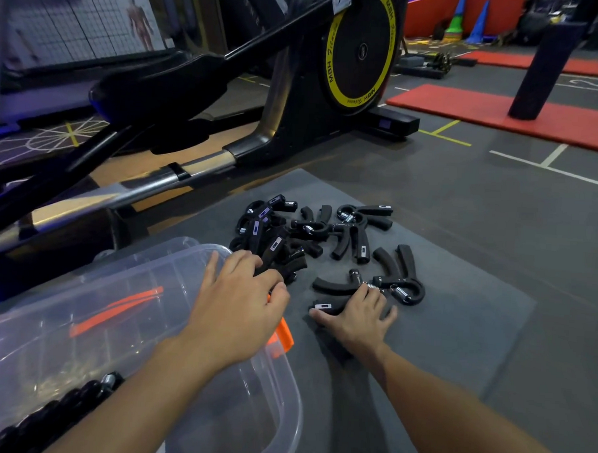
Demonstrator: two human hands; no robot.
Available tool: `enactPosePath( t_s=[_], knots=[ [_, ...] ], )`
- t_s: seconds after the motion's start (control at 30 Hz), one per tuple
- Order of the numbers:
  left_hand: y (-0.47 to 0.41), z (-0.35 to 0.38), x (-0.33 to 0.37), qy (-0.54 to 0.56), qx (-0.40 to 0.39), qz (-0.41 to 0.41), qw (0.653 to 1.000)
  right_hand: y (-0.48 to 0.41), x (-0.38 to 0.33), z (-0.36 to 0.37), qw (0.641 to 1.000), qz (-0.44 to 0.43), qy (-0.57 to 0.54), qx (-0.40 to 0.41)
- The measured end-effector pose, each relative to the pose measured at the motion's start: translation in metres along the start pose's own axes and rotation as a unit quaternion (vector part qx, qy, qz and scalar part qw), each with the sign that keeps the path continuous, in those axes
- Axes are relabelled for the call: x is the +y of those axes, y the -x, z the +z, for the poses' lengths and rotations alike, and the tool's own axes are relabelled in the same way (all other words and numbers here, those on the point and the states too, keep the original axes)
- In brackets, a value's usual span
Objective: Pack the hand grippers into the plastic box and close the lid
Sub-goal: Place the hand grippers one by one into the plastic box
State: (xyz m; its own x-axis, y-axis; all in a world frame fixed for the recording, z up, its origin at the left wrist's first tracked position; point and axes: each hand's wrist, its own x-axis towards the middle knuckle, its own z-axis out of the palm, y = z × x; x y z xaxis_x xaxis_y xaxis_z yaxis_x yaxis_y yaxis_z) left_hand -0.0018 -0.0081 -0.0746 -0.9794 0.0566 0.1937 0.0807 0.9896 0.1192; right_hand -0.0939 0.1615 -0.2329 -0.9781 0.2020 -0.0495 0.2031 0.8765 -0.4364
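Here the left hand (pixel 240 292), reaching over the rim of the clear plastic box (pixel 295 404), curls round one hand gripper (pixel 285 265) at the pile's near edge, while the right hand (pixel 359 314) rests spread open on a second gripper (pixel 325 307) just right of the box, its handle pointing leftward.

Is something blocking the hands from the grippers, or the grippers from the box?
Nothing visible does. The left hand grips hand grippers in the pile, the right hand rests on another gripper, and the plastic box sits right beside them.
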Motion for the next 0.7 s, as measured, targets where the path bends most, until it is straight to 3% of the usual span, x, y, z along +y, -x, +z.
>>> enactPosePath(
  t_s=[0.27, 0.7],
  knots=[
    [-0.001, 0.000, -0.001, -0.001, -0.012, 0.000, 1.000, 0.000, -0.015, 0.001, 0.999, 0.030, 0.001, 0.021],
    [0.000, -0.009, -0.002, 0.027, -0.056, 0.008, 0.998, 0.026, 0.006, -0.048, 0.994, -0.041, -0.098, -0.015]
  ],
)
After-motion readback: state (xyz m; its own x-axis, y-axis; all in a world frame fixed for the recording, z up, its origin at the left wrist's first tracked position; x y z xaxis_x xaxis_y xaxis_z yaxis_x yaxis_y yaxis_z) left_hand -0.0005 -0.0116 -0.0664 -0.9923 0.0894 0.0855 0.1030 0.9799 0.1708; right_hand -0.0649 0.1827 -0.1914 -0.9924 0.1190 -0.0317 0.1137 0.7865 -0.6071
